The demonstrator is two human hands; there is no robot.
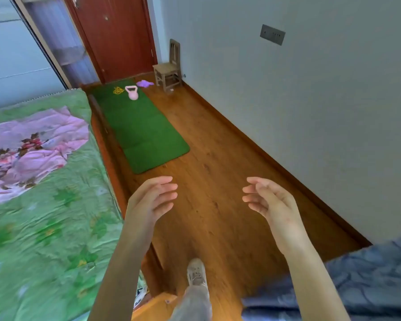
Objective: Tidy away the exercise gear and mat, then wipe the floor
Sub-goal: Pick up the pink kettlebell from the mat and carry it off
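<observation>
Two hands up in front of me, nothing in either: left hand [152, 200] and right hand [267, 201], fingers loosely spread over the wooden floor [218, 181]. Bed [44, 205] on my left. Green mat [139, 126] lies flat alongside it; at its far end, pink kettlebell [132, 92], yellow band [118, 90]. Purple cloth [144, 83] just off the mat. No writing I can read.

At your twelve o'clock the mat [139, 126] lies beside the bed [44, 205]; the kettlebell [132, 92] and cord [118, 90] sit on its far end, the chair [168, 70] at one o'clock.
</observation>
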